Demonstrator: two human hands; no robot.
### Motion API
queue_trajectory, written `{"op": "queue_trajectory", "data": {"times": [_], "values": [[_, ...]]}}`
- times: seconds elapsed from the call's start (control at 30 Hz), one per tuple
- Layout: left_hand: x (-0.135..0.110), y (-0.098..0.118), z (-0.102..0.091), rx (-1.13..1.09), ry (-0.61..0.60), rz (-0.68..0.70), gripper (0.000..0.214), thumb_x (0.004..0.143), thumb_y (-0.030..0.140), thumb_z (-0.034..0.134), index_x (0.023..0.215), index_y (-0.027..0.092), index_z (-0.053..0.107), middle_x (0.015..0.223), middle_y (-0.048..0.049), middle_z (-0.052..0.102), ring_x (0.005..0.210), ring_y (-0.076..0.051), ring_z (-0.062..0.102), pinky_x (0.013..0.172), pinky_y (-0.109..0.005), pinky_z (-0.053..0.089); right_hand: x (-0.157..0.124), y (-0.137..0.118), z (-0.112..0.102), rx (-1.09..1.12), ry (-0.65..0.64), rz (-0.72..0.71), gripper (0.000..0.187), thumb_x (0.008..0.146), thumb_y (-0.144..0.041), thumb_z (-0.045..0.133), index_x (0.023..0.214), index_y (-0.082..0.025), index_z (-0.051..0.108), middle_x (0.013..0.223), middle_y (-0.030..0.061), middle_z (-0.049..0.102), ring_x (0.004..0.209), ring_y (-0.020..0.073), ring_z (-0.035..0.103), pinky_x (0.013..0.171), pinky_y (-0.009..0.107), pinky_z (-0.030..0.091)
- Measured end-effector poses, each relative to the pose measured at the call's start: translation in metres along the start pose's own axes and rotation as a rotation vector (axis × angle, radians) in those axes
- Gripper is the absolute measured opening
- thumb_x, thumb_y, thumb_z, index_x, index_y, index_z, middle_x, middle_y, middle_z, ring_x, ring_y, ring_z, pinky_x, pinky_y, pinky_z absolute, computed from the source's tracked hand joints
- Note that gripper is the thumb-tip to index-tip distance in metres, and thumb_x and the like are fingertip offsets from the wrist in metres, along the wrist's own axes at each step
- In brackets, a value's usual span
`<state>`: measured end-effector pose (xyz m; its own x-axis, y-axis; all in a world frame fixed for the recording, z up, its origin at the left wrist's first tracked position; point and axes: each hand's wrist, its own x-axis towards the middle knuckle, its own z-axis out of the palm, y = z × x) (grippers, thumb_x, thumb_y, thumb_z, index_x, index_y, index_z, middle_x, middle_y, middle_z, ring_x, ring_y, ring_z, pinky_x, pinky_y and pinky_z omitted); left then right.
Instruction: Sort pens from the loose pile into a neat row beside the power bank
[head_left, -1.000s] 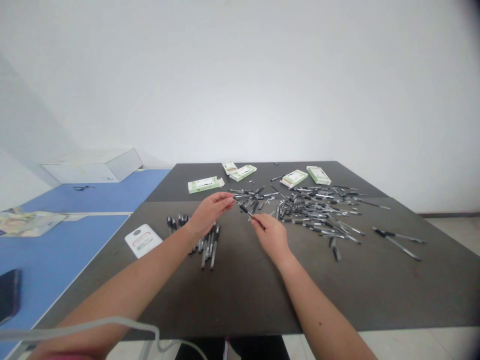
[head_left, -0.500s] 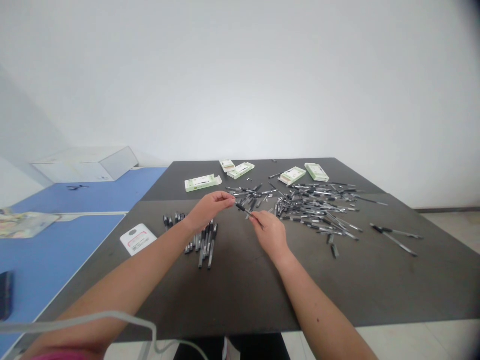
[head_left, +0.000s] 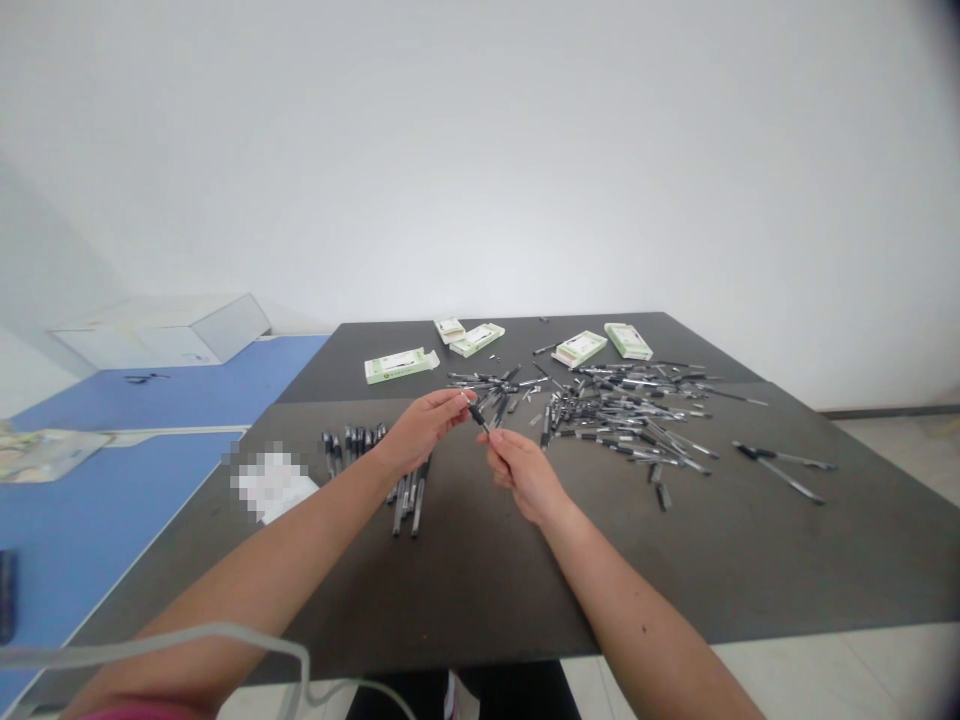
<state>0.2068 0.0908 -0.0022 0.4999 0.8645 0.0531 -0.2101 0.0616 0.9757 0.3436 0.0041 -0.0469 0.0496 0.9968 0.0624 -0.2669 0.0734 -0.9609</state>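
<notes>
One pen (head_left: 478, 413) is pinched by both left hand (head_left: 424, 430) and right hand (head_left: 523, 475) above the table (head_left: 487, 600), work seemingly partway: gathered pens (head_left: 417, 502) lie left, a larger loose heap (head_left: 622, 411) right.

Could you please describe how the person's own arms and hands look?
The left hand and right hand are ungloved, both forearms bare. A bit of pink sleeve shows at the left one's near end; a pale cable crosses in front of that forearm.
</notes>
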Motion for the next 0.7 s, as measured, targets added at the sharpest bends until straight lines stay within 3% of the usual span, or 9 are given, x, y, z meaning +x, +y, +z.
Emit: {"op": "queue_trajectory", "data": {"times": [0.07, 0.17, 0.23, 0.3, 0.4, 0.5, 0.6, 0.7], "values": [[0.001, 0.000, 0.003, -0.008, -0.014, 0.012, 0.025, 0.070, 0.036, 0.071, 0.086, 0.016, 0.071, 0.086, -0.0018, 0.066, 0.079, -0.011, 0.055, 0.084, -0.027, 0.042, 0.000, -0.001, 0.001, 0.045, -0.050, 0.044, 0.034, 0.082, -0.049, 0.047, 0.087, -0.018, 0.059, 0.049, -0.0080, 0.036, 0.040, 0.0071, 0.020, 0.041, 0.022, 0.017], [0.002, -0.001, 0.008, 0.020, 0.010, 0.033, 0.024, 0.070, 0.035, 0.072, 0.085, 0.016, 0.071, 0.087, -0.0022, 0.066, 0.079, -0.011, 0.055, 0.083, -0.026, 0.041, 0.002, 0.001, 0.001, -0.097, 0.178, -0.119, 0.029, 0.071, -0.042, 0.064, 0.089, -0.019, 0.061, 0.062, -0.0041, 0.051, 0.050, 0.0082, 0.036, 0.047, 0.021, 0.027], [0.004, -0.003, 0.011, 0.017, 0.028, 0.043, 0.023, 0.070, 0.033, 0.072, 0.084, 0.016, 0.071, 0.087, -0.0021, 0.066, 0.078, -0.011, 0.055, 0.083, -0.026, 0.040, 0.004, 0.002, 0.000, -0.166, 0.291, -0.198, 0.028, 0.067, -0.037, 0.068, 0.087, -0.019, 0.063, 0.065, -0.0035, 0.052, 0.056, 0.0093, 0.041, 0.050, 0.021, 0.030], [0.006, -0.005, 0.012, -0.025, 0.013, 0.041, 0.022, 0.070, 0.033, 0.072, 0.082, 0.015, 0.071, 0.083, -0.0017, 0.066, 0.076, -0.010, 0.054, 0.080, -0.025, 0.041, 0.004, 0.001, 0.000, -0.067, 0.214, -0.128, 0.025, 0.072, -0.041, 0.064, 0.085, -0.019, 0.063, 0.057, -0.0053, 0.045, 0.049, 0.0081, 0.034, 0.046, 0.021, 0.025], [0.012, -0.008, 0.014, -0.087, -0.053, 0.021, 0.022, 0.071, 0.034, 0.071, 0.079, 0.014, 0.070, 0.076, -0.0008, 0.064, 0.071, -0.009, 0.053, 0.076, -0.023, 0.042, 0.002, -0.002, 0.001, 0.240, -0.036, 0.074, 0.027, 0.077, -0.046, 0.058, 0.084, -0.019, 0.060, 0.049, -0.0098, 0.031, 0.039, 0.0056, 0.016, 0.039, 0.021, 0.015], [0.022, -0.012, 0.017, -0.060, -0.092, 0.030, 0.026, 0.075, 0.038, 0.066, 0.084, 0.014, 0.069, 0.077, -0.0020, 0.065, 0.071, -0.010, 0.055, 0.075, -0.024, 0.043, 0.002, -0.008, -0.003, 0.373, -0.089, 0.116, 0.026, 0.076, -0.044, 0.060, 0.083, -0.019, 0.059, 0.047, -0.0111, 0.030, 0.037, 0.0044, 0.014, 0.038, 0.020, 0.013], [0.039, -0.021, 0.025, 0.210, -0.079, 0.091, 0.036, 0.083, 0.043, 0.052, 0.101, 0.015, 0.067, 0.091, -0.0054, 0.068, 0.079, -0.014, 0.059, 0.078, -0.026, 0.045, 0.008, -0.015, -0.019, 0.315, 0.117, 0.007, 0.026, 0.074, -0.042, 0.062, 0.081, -0.017, 0.060, 0.047, -0.0104, 0.034, 0.037, 0.0037, 0.017, 0.037, 0.019, 0.013], [0.062, -0.037, 0.039, 0.820, -0.080, 0.172, 0.037, 0.087, 0.038, 0.043, 0.107, 0.017, 0.067, 0.100, -0.0048, 0.069, 0.088, -0.017, 0.061, 0.082, -0.027, 0.044, 0.017, -0.021, -0.044, 0.281, 0.416, -0.151, 0.025, 0.073, -0.040, 0.061, 0.081, -0.016, 0.060, 0.047, -0.0101, 0.036, 0.036, 0.0034, 0.019, 0.036, 0.019, 0.014]]}}
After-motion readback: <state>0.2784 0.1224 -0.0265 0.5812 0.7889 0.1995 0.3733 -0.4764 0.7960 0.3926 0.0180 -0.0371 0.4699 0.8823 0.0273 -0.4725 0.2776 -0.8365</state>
